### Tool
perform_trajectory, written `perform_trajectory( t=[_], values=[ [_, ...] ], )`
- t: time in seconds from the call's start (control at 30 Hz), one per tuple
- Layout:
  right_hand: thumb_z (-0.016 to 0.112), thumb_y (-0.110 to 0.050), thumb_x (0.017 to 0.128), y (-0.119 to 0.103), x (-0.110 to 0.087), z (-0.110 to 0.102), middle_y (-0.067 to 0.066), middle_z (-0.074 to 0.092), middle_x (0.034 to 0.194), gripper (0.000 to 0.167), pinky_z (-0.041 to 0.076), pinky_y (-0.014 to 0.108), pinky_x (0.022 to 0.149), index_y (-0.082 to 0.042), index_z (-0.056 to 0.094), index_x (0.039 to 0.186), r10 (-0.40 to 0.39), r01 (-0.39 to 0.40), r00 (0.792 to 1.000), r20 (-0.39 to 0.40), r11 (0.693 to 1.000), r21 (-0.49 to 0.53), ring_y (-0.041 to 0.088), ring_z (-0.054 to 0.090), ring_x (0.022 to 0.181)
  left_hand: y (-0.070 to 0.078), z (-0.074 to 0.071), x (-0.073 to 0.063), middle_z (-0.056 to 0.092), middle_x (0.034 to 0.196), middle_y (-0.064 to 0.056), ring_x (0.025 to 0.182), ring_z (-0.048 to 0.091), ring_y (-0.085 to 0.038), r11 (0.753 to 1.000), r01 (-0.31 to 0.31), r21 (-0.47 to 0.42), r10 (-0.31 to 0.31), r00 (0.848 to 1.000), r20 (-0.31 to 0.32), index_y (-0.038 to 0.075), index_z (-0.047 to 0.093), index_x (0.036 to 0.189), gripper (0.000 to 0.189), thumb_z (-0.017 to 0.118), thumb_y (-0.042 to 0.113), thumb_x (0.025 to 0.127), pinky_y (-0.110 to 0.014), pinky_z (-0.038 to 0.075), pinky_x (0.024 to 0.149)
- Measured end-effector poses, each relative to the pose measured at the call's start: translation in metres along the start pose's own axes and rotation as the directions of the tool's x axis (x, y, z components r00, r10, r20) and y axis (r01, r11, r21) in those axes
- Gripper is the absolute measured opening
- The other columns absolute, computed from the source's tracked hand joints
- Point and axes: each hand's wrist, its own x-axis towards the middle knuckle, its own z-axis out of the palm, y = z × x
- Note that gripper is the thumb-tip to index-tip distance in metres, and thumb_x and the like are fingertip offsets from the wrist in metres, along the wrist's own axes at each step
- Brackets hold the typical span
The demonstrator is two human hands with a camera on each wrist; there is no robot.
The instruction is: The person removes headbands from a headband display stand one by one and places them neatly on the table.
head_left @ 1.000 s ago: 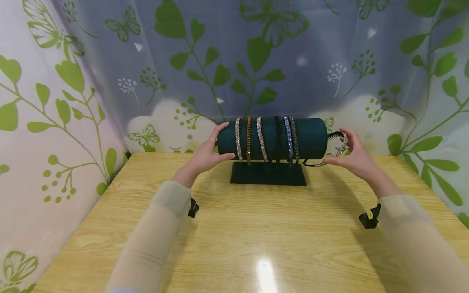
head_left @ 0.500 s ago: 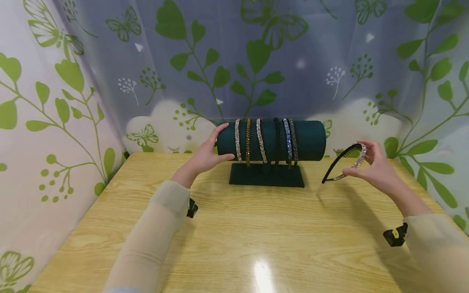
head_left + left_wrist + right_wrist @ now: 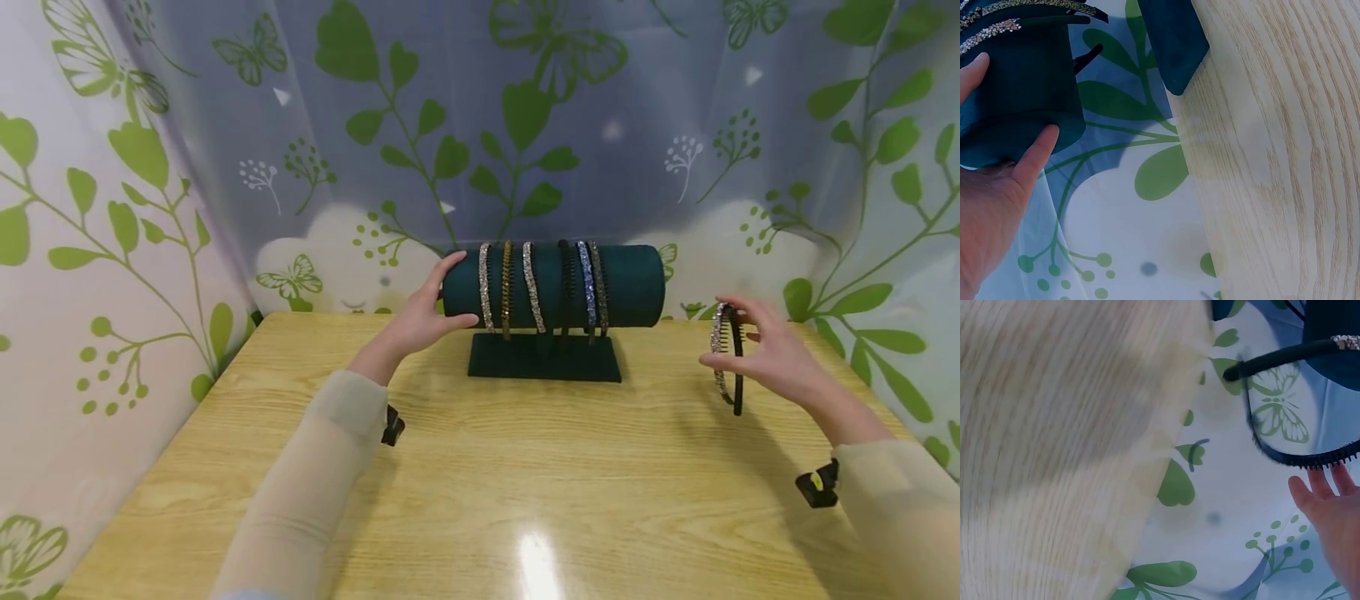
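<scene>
A dark green velvet display stand (image 3: 637,287), a horizontal roll on a flat base (image 3: 544,358), carries several headbands. They include silver-sparkle ones, a gold one (image 3: 507,287), a black one and a blue one (image 3: 586,287). My left hand (image 3: 420,321) grips the roll's left end, thumb in front and forefinger on top; its other fingers are mostly hidden in the head view. To the right of the stand, my right hand (image 3: 776,358) holds a headband (image 3: 720,367) with silver stones and black teeth, off the roll and above the table. The right wrist view shows the headband's bare black tips (image 3: 1266,360).
The stand rests near the back edge of a light wood table (image 3: 480,483). Curtains (image 3: 615,183) printed with leaves and butterflies hang behind and along both sides. A dark camera (image 3: 817,485) is strapped at the right wrist.
My right hand has drawn the headband off the roll's right end, moved right and slightly toward me, then turned it edge-on. My left hand stays on the roll.
</scene>
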Motion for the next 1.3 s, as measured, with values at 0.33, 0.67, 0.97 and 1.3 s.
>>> perform_trajectory(
  t=[0.33,0.67,0.97,1.3],
  values=[
    [0.085,-0.035,0.076,0.017,0.003,0.02,0.031,0.037,0.131,0.091,0.029,0.071,0.088,-0.002,0.036,0.146,-0.037,0.055,0.993,0.11,0.984,-0.167,0.056,0.031,0.12,0.0,0.0,-0.003,0.032,0.151,-0.015,0.128,0.043,-0.04,1.0,0.017,0.002,-0.017,1.0,-0.005,0.04,0.014,0.153,0.09,0.074,0.02,0.089,-0.05,0.045,0.093],
    [0.079,-0.054,0.075,0.03,0.006,0.043,0.031,0.034,0.14,0.096,0.032,0.069,0.09,-0.003,0.038,0.145,0.011,0.046,0.977,0.215,0.965,-0.259,0.054,0.03,0.123,-0.001,-0.001,-0.004,0.034,0.15,-0.015,0.128,0.043,-0.041,0.999,0.034,-0.003,-0.034,0.999,-0.005,0.043,0.013,0.153,0.091,0.074,0.022,0.089,-0.052,0.044,0.093],
    [0.077,-0.059,0.073,0.033,0.009,0.054,0.032,0.038,0.136,0.097,0.035,0.068,0.089,-0.002,0.042,0.143,0.018,0.068,0.966,0.258,0.945,-0.321,0.052,0.036,0.118,-0.001,0.0,-0.002,0.034,0.15,-0.014,0.126,0.045,-0.039,0.999,0.035,0.003,-0.035,0.999,-0.002,0.044,0.011,0.153,0.091,0.074,0.024,0.089,-0.052,0.044,0.093],
    [0.076,-0.064,0.071,0.035,0.007,0.061,0.033,0.042,0.13,0.094,0.037,0.066,0.087,-0.002,0.049,0.136,0.038,0.073,0.955,0.295,0.93,-0.359,0.054,0.04,0.114,0.002,0.001,-0.001,0.036,0.15,-0.013,0.129,0.042,-0.04,0.998,0.05,0.035,-0.05,0.999,0.0,0.044,0.011,0.153,0.092,0.074,0.026,0.089,-0.053,0.042,0.095]
  ],
)
